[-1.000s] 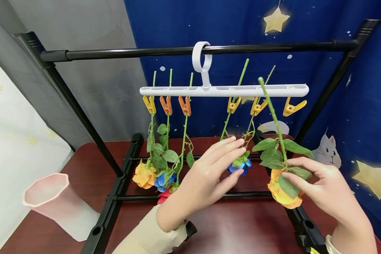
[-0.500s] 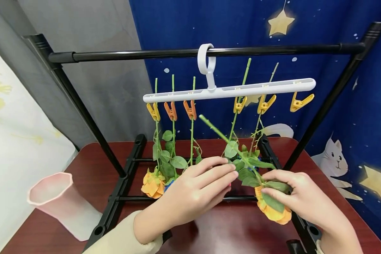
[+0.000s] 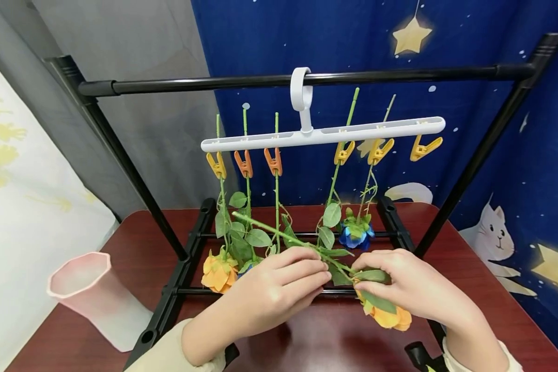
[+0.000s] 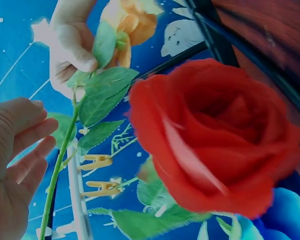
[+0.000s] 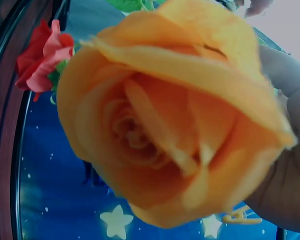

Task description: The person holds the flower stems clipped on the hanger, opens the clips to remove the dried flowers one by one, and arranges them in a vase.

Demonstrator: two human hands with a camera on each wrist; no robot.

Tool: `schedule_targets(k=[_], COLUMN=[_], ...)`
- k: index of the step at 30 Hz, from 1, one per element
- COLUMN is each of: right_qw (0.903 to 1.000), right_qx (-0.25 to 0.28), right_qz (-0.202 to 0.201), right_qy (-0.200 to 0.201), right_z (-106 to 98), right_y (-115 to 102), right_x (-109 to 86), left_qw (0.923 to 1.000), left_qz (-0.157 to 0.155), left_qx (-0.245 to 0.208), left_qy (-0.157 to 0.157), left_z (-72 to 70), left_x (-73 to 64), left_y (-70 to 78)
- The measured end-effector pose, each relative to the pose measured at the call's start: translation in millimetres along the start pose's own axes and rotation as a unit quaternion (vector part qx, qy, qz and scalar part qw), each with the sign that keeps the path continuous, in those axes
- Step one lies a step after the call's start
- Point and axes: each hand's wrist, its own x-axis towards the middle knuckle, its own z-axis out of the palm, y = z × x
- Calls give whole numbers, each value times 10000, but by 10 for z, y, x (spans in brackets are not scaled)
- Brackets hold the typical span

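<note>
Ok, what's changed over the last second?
The right hand has carried the yellow rose left, its stem tipping from near upright to slant left past the left hand, which moved left and slightly down. The hanger tilted, right end up. Unchanged: the right hand's grip, five clipped flowers, the empty rightmost clip, the pink vase.

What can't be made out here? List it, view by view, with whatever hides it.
Head: left blue rose, mostly behind the left hand; yellow patch, cut by the bottom edge.
Left wrist: blue bloom, cut by the bottom right corner.
Right wrist: right hand, its grip hidden by the orange rose.
</note>
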Motion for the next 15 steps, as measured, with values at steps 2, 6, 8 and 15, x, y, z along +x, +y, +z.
schedule_targets(k=[2, 6, 8, 15], right_qw=[9999, 9994, 9991, 9991], right_qx=[-66, -140, -143, -163], right_qz=[-49, -223, -285, -198], right_qy=[-133, -244, -272, -331], right_z=[13, 26, 30, 114], right_y=[-17, -51, -63, -123], right_x=[38, 96, 118, 206], left_qw=[9999, 9990, 9978, 9962], left_qz=[-10, -269, -447, -751], left_qx=[66, 332, 449, 277], left_qy=[-76, -127, -186, -357], left_z=[7, 8, 0, -22], left_x=[-39, -99, -119, -220], left_y=[2, -7, -18, -133])
